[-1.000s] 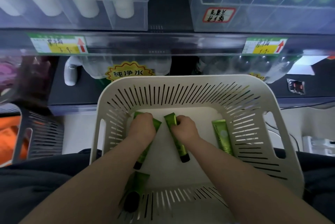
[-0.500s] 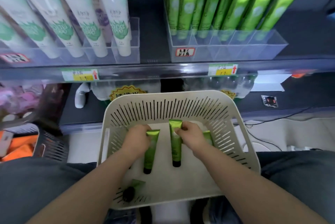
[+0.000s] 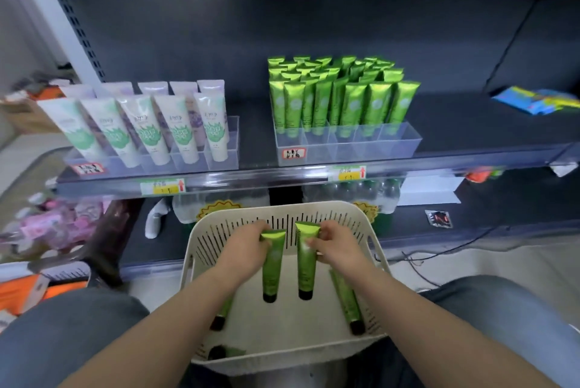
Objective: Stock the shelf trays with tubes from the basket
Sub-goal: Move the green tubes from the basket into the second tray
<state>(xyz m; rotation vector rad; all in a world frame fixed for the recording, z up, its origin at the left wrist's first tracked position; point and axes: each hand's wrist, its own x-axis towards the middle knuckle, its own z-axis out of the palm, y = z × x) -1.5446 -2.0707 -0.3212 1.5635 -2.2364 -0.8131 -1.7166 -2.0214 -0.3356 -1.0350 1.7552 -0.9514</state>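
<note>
Nearest us, the cream slotted basket (image 3: pixel 298 353) rests on our lap, between our knees in dark trousers. One loose green tube (image 3: pixel 224 352) lies against its near wall. A second (image 3: pixel 222 312) is half hidden under our left forearm, and a third (image 3: pixel 346 303) lies along the right wall with its black cap toward us.

Further in, our left grip (image 3: pixel 246 248) is clamped on the crimped end of the left held tube (image 3: pixel 272 265), and our right grip (image 3: pixel 339 248) pinches the crimped end of the right held tube (image 3: pixel 306 262). These two run side by side, near each other but apart, with their caps pointing back at us. We cannot tell whether the caps touch the basket floor.

Past the basket's far wall, two price tags (image 3: pixel 348 172) sit on the shelf edge. On the shelf above them, the clear green-tube tray (image 3: pixel 345 146) holds rows of shelved green tubes (image 3: pixel 339 96) standing cap down. To its left, a second clear tray (image 3: pixel 219 158) holds white tubes (image 3: pixel 179 127). Far right on the same shelf lies a blue packet (image 3: pixel 533 100).
</note>
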